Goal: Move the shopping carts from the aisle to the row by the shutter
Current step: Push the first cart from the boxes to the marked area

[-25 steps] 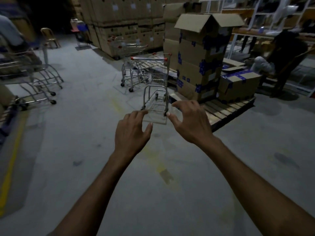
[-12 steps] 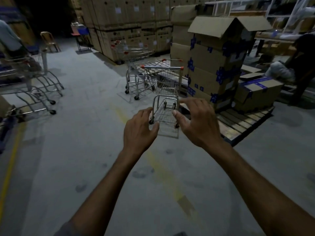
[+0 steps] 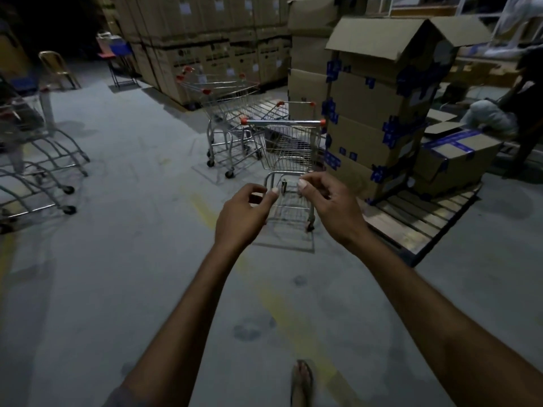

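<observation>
On the grey concrete floor mid-aisle stood one silver wire shopping cart with orange handle caps, just left of a wooden pallet stacked with blue-taped cardboard boxes. Two more carts stood farther back: a second cart right behind it and a third cart far left of that. The left hand and right hand reached toward the near cart, apart, fingers half-curled, gripping nothing. A nested cart row lined the left edge, its count unclear.

Dim, bluish warehouse light with the upper left of the frame near black, soft cart shadows on the floor, wide-angle bending at edges, slight overall softness and noise.
</observation>
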`<state>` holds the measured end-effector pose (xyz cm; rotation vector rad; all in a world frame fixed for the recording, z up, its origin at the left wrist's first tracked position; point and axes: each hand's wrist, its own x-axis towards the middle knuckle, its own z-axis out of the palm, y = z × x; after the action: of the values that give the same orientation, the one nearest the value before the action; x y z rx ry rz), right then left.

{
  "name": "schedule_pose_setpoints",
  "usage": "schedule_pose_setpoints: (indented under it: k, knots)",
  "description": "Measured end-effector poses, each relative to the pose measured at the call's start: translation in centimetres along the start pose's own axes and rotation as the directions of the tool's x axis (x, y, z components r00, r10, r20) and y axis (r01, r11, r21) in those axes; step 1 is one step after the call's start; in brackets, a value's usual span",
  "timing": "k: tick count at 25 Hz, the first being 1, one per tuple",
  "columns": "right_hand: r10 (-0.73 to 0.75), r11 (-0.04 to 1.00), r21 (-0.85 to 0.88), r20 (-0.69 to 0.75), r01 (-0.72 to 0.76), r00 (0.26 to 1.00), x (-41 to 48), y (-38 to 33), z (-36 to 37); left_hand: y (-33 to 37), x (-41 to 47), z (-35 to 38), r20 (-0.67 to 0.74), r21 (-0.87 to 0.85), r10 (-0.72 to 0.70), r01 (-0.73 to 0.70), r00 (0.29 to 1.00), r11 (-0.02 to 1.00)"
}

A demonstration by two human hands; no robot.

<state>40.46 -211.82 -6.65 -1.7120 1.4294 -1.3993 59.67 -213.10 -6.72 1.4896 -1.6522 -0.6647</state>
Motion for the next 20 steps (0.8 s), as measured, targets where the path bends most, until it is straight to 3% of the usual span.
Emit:
schedule_pose_setpoints:
  k: [2,4,8,12,16,20]
  knots:
    - [0.022,0.999,0.042,0.008,-0.022,1.0,4.2,2.5,2.0,-1.1,4.7,0.5,-0.001,-0.045,-0.011,0.011,1.0,0.999]
    - [0.03,1.0,0.005,-0.001,-0.03,1.0,9.2,5.2,3.7,-2.1,9.8,1.2,-0.033,0.021,-0.001,0.002,0.999,1.0]
    - [-0.043,0.968,-0.248,-0.056,0.028,0.998,18.9,9.6,6.2,-3.9,19.3,2.7,-0.108,0.315,0.144,-0.104,0.984,0.944]
    - [-0.092,0.901,-0.427,-0.013,0.077,0.996,27.0,13.0,8.0,-6.0,28.3,4.0,-0.078,0.439,0.292,-0.23,0.953,0.869]
    - [-0.175,0.797,-0.586,0.006,0.146,0.985,33.4,16.3,10.2,-9.0,36.8,5.4,-0.003,0.636,0.445,-0.341,0.896,0.692]
    - [-0.218,0.699,-0.693,0.03,0.177,0.976,40.4,19.6,13.2,-12.4,45.7,6.6,0.108,0.711,0.521,-0.432,0.847,0.554]
